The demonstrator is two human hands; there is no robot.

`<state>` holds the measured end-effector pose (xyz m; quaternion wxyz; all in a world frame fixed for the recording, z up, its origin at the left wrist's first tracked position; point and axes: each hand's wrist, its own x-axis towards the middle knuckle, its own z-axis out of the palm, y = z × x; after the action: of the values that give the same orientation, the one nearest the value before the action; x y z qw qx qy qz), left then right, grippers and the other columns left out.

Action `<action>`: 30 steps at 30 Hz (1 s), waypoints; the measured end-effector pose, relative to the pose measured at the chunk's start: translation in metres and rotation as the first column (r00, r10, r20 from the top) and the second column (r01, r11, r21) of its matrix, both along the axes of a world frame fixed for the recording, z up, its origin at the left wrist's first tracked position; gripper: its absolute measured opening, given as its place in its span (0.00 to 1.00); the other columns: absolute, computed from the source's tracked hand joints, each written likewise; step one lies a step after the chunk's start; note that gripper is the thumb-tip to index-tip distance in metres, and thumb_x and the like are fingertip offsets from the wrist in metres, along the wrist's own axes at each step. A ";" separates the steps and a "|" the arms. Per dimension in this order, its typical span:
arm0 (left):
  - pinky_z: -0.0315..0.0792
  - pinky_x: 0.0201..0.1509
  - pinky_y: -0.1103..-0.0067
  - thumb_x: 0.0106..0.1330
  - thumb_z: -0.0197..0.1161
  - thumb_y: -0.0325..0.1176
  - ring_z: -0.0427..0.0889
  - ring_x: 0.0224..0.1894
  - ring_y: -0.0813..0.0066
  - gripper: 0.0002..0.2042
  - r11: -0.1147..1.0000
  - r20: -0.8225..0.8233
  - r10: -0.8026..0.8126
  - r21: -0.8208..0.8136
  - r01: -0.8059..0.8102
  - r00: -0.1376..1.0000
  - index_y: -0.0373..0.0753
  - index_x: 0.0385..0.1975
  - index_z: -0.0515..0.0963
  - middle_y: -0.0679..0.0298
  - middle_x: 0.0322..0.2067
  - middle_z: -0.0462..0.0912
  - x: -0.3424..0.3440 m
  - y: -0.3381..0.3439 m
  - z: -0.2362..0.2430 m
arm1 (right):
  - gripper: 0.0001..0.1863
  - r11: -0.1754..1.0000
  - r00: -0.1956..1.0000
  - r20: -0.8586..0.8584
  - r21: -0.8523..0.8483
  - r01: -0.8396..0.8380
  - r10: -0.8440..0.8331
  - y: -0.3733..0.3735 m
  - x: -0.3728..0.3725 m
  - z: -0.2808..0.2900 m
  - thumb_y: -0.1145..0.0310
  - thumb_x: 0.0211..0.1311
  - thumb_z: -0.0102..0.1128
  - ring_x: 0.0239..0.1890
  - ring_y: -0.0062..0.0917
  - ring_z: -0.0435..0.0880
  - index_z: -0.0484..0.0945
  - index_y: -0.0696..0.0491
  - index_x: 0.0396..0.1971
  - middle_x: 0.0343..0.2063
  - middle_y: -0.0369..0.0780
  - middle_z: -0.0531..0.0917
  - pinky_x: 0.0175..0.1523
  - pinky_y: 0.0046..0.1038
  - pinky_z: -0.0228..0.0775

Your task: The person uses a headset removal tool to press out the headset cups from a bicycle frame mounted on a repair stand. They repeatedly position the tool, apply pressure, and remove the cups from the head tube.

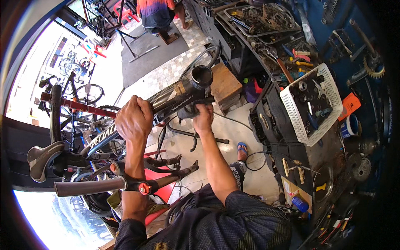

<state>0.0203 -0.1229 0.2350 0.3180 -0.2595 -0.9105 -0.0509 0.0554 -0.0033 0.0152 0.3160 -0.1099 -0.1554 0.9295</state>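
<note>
We logged 1 cluttered workbench along the right. 1 bicycle frame ran diagonally mid-view, near end lower left, open tube end up top. 1 suspension fork showed below it. 1 white basket of small parts sat on the bench, 1 wooden box just beside the frame's top end. We had the left hand wrapped round a frame tube, fingers curled; the right hand clutched 1 dark cloth against the frame.
</note>
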 end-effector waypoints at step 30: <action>0.74 0.31 0.59 0.70 0.55 0.36 0.81 0.22 0.46 0.14 1.000 0.024 0.003 -0.010 -0.003 1.000 0.38 0.22 0.75 0.49 0.18 0.79 0.002 -0.003 0.004 | 0.29 0.920 0.937 -0.161 -0.196 -0.338 0.310 0.013 0.017 0.012 0.38 0.75 0.49 0.20 0.22 0.61 0.68 0.47 0.23 0.15 0.31 0.63 0.29 0.28 0.52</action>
<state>0.0220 -0.1261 0.2390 0.3061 -0.2589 -0.9148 -0.0490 0.0725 0.0094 0.0273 0.1526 -0.0579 -0.0469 0.9855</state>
